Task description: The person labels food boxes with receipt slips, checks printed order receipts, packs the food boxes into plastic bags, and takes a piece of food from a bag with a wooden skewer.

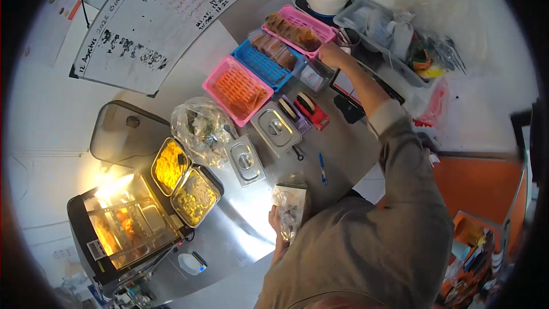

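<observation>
My left hand (275, 221) is at the near table edge, its fingers closed on the side of a clear plastic bag (290, 209) with pale contents I cannot make out. My right hand (334, 56) reaches to the back of the table, fingers curled, beside a dark cup (349, 36) with utensils in it. What those fingers hold, if anything, is hidden. Close to it are a pink basket (330, 33) of brown packed food and a clear container (311, 74). A blue pen (322, 169) lies between my arms.
Metal pans with lids (277, 130), a red tape dispenser (311, 112), a blue basket (243, 52) and another pink basket (213, 84) stand mid-table. Leftward are trays of yellow food (170, 166), a bag of greens (200, 129) and a lit display warmer (86, 234). A grey bin (366, 8) stands behind.
</observation>
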`<state>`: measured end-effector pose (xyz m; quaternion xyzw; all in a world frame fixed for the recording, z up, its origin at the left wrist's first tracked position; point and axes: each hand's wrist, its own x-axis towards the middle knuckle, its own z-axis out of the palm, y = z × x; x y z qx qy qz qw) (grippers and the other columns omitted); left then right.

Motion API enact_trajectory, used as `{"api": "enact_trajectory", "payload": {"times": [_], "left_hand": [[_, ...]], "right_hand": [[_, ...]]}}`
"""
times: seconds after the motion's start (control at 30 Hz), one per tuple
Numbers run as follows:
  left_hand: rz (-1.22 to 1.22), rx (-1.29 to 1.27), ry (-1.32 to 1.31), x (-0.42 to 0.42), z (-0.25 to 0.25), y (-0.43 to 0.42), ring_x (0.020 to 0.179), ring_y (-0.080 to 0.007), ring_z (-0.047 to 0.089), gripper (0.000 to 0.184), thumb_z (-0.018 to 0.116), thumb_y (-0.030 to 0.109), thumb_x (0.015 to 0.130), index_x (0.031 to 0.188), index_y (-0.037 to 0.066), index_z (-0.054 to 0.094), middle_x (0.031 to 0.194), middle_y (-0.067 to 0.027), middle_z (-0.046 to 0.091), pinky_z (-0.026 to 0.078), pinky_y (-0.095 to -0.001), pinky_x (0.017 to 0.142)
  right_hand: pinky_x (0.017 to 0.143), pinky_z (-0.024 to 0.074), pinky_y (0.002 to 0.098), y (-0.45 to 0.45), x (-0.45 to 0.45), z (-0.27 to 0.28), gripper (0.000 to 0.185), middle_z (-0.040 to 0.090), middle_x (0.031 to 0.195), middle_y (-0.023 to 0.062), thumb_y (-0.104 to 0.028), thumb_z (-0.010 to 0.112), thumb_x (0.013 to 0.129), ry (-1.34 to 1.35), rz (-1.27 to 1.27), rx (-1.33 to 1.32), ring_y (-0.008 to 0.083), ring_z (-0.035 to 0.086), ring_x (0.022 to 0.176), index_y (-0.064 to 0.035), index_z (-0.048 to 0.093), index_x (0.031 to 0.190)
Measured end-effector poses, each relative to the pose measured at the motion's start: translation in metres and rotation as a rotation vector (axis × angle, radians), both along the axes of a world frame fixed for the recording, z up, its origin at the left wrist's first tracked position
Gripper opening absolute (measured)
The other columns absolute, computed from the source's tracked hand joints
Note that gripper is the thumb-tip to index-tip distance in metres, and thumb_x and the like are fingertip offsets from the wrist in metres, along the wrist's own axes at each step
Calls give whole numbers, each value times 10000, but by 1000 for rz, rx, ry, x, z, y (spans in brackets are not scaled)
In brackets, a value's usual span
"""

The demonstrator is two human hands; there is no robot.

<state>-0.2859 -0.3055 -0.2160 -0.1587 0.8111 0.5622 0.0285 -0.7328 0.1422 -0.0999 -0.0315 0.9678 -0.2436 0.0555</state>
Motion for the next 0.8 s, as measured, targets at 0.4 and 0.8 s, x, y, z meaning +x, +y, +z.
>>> {"api": "enact_trajectory", "payload": {"times": [0.4,0.8], "left_hand": [[75,219,-232,-39,89,42,672,-264,659,274,505,169,870,899,-91,587,817,-182,639,565,-350,654],[-108,-276,-96,-7,-1,-17,636,-214,573,172,603,151,851,845,2,690,748,-89,605,460,-336,572]], "right_hand": [[739,550,411,-60,-18,-124,216,705,1067,78,-188,578,839,-231,257,556,247,686,966,-113,736,965],[622,535,420,-68,-10,-26,170,702,897,53,-194,596,821,59,480,694,249,690,885,-130,743,880]]}}
